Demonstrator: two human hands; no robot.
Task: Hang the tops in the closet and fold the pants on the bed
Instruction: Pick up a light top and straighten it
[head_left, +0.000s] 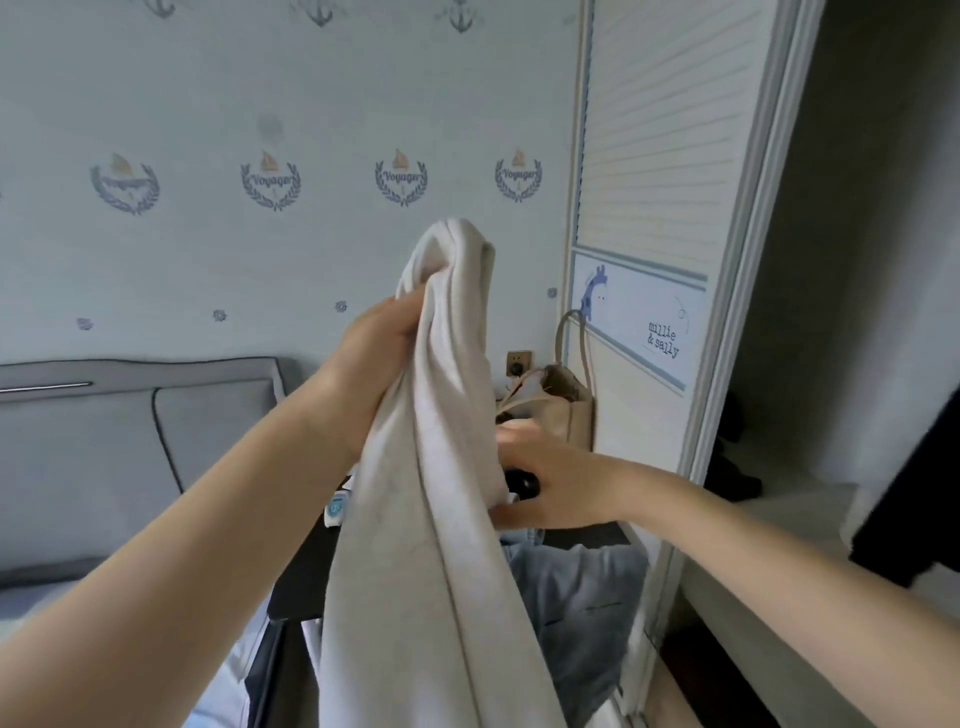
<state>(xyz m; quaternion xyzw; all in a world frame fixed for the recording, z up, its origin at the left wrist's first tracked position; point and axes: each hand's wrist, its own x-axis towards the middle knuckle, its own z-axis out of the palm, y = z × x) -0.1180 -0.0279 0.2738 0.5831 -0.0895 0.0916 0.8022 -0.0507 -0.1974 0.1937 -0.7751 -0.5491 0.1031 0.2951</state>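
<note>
A cream-white garment (441, 467) hangs bunched in the middle of the view, reaching down past the bottom edge. My left hand (379, 358) grips its upper part, with a fold sticking up above the fist. My right hand (550, 478) is closed on the garment's right edge lower down, and something small and black shows at its fingers. The closet (857, 364) stands open at the right, dark inside. A grey-blue garment (576, 597) lies below my right hand. The bed (78, 587) shows at the lower left.
The closet's white slatted sliding door (660, 156) stands right of the garment. A beige tote bag (566, 405) sits by the wall on a dark surface (296, 587). A grey padded headboard (130, 431) runs along the left wall. Dark clothing (904, 509) hangs in the closet.
</note>
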